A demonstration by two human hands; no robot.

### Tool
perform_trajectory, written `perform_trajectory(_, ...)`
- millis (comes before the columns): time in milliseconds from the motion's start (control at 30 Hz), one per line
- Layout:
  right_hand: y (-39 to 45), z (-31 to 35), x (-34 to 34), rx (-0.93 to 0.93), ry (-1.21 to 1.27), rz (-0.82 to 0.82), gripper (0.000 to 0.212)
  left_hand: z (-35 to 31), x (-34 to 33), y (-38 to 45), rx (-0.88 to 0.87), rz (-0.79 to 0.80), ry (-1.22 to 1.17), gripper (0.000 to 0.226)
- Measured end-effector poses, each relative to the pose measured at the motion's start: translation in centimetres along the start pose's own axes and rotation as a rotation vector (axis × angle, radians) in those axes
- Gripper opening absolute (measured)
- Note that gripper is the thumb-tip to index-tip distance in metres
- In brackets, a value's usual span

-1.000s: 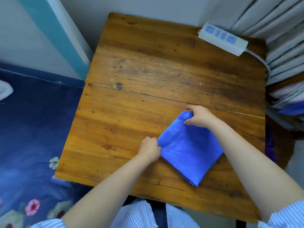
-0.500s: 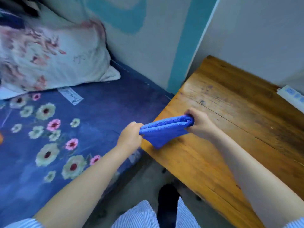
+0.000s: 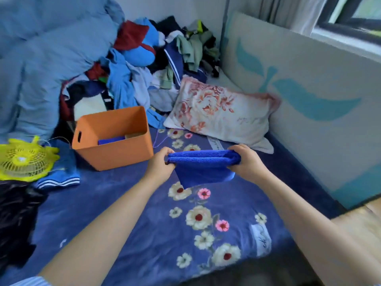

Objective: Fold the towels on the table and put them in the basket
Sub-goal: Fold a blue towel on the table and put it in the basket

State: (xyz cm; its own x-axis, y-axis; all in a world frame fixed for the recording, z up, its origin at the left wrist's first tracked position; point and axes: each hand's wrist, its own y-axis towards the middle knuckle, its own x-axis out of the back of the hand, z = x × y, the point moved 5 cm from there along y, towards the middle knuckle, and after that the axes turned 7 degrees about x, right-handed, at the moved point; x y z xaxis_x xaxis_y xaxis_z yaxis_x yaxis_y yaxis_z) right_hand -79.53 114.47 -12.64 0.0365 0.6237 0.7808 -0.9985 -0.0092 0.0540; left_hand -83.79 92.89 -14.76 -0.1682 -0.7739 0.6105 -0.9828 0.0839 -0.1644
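The folded blue towel (image 3: 203, 166) hangs in the air above the bed (image 3: 127, 203), held between both hands. The left hand (image 3: 159, 168) is closed on its left end, the right hand (image 3: 247, 164) on its right end. The orange basket (image 3: 115, 139) stands on the bed's floral blue cover near the left hand, another blue towel (image 3: 111, 139) inside. A floral pillow (image 3: 220, 112) lies by the wall, a yellow fan (image 3: 23, 159) at the bed's left edge.
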Motion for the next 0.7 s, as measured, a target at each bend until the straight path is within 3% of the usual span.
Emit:
perform_trajectory(300,12.2,11.1,-5.7,0.184,0.082,0.049,0.042,5.3,12.3,5.0,0.162,-0.257,-0.412,0.016)
perform_trajectory(567,26.5,17.0,-10.1,0.263,0.236,0.034,0.040,6.6,22.0,15.4,0.164,-0.518,-0.297,0.018)
perform_trajectory(700,33.5,19.4,-12.3,0.274,0.284,-0.009,0.043,7.6,25.9,21.1,0.159,-0.613,-0.260,0.030)
